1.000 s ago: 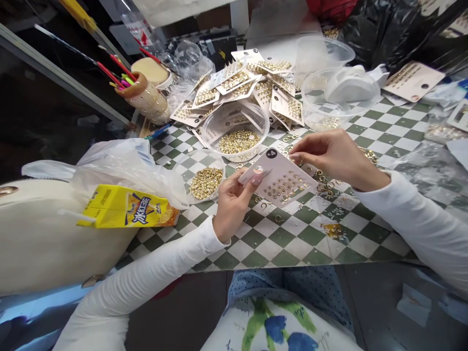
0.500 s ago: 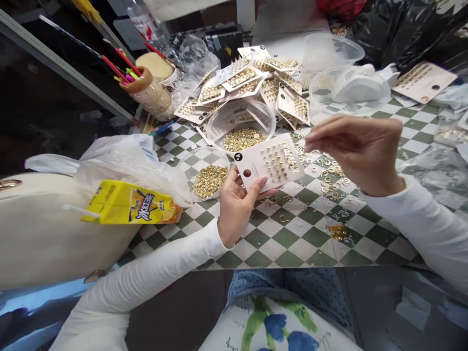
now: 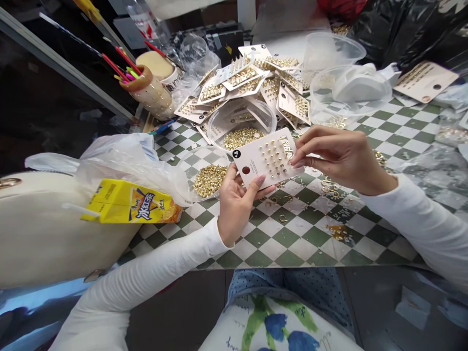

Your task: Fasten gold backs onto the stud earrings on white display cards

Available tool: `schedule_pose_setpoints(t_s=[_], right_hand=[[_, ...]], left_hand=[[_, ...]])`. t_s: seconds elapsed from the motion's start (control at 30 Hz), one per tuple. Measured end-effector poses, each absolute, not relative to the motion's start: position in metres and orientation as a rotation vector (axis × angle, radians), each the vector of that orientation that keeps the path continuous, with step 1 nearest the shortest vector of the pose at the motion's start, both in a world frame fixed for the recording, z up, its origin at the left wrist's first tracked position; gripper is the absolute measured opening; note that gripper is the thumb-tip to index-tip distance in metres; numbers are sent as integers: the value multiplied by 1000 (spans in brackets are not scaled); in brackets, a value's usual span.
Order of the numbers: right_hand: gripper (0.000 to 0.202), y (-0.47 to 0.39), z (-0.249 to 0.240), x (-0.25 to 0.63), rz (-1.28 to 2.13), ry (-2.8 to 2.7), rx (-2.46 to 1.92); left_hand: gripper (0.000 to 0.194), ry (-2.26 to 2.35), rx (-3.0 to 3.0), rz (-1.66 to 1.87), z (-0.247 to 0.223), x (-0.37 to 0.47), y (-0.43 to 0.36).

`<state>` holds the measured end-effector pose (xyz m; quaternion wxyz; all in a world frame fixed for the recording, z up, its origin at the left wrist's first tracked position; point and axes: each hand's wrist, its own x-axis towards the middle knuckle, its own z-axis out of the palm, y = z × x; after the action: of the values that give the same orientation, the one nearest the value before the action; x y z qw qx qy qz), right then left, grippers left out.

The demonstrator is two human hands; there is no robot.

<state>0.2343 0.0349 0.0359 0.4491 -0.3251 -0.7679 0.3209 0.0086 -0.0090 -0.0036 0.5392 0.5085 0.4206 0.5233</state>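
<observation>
A pale pink earring card (image 3: 256, 158) with rows of gold studs is gripped between the thumb and fingers of my left hand (image 3: 237, 204). It is tilted, with a black round label and a dark red hole at its left end. My right hand (image 3: 329, 153) is at the card's right edge, its fingertips pinched over the last column of gold hoop-like earrings; what lies in the pinch is hidden. Loose gold earring pieces (image 3: 331, 186) are scattered on the table below the right hand. Behind the card stands a clear tub (image 3: 241, 122) of small gold pieces.
A clear lid (image 3: 209, 180) holds more gold pieces. Filled earring cards (image 3: 252, 78) are heaped at the back. A yellow drink carton (image 3: 133, 202) and a plastic bag lie left, near a pen holder (image 3: 148, 92). Clear containers (image 3: 349, 92) stand at the back right.
My right hand has moved left and down from beside the card onto its right-hand column of earrings. My left hand and the card have stayed almost still.
</observation>
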Motion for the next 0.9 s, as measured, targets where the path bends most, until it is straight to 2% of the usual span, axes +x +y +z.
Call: schedule_pose_setpoints(t_s=[0.17, 0.43, 0.63, 0.7, 0.8, 0.9], right_hand=[[16, 39, 34, 238, 706, -1981, -717], [12, 38, 35, 239, 522, -2162, -737], [17, 36, 37, 236, 789, -1751, -868], [17, 35, 37, 234, 981, -1571, -961], [27, 32, 34, 229, 1259, -1484, -988], [36, 30, 34, 227, 1246, -1483, -993]], left_hand=[[57, 1000, 1136, 1262, -2, 9, -10], [42, 978, 1069, 1291, -4, 8, -6], [39, 990, 1081, 1309, -2, 9, -5], [40, 1006, 1092, 1291, -1, 9, -5], [42, 1000, 1112, 1277, 1, 9, -5], [40, 943, 1177, 1229, 2, 8, -5]])
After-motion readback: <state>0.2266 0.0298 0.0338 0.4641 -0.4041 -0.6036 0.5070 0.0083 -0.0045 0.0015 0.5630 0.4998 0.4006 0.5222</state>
